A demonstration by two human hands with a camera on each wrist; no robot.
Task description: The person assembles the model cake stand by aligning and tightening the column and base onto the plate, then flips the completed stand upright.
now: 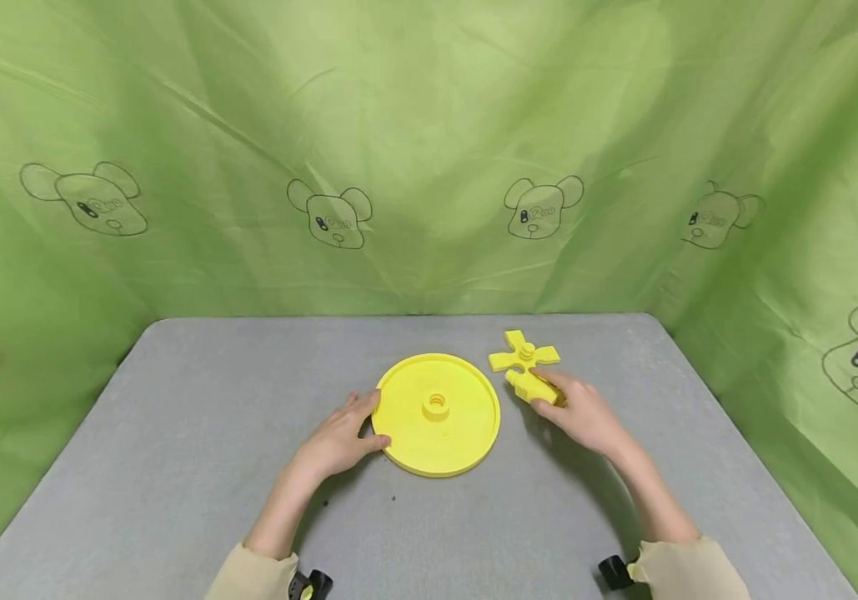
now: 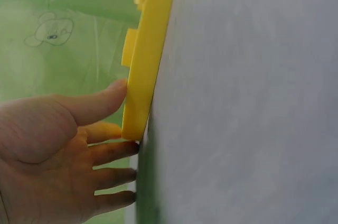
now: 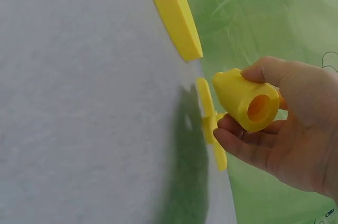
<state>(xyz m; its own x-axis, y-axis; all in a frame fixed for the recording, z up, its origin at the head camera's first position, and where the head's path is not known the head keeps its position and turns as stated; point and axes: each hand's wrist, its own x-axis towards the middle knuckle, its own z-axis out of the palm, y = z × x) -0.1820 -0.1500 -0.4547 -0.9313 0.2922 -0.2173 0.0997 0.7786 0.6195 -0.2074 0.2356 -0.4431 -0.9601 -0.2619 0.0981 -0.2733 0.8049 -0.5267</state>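
Note:
A round yellow plate (image 1: 406,442) with a raised rim and a hollow threaded hub in its middle lies on the table. My left hand (image 1: 340,435) rests at its left edge, thumb and forefinger touching the rim with the fingers fairly straight, as the left wrist view shows. My right hand (image 1: 584,413) grips a yellow hollow tapered post (image 3: 243,97) between thumb and fingers, its narrow end pointing left and its round opening showing in the right wrist view. Just behind that post lies a yellow cross-shaped base (image 1: 505,360) with a threaded stud (image 1: 527,351) standing up from its centre.
The grey table (image 1: 196,450) runs back to a green cloth curtain (image 1: 429,125) with bear-head drawings, which also hangs at both sides. Small dark specks (image 1: 393,498) mark the tabletop in front of the plate. Dark devices (image 1: 614,572) are strapped at both wrists.

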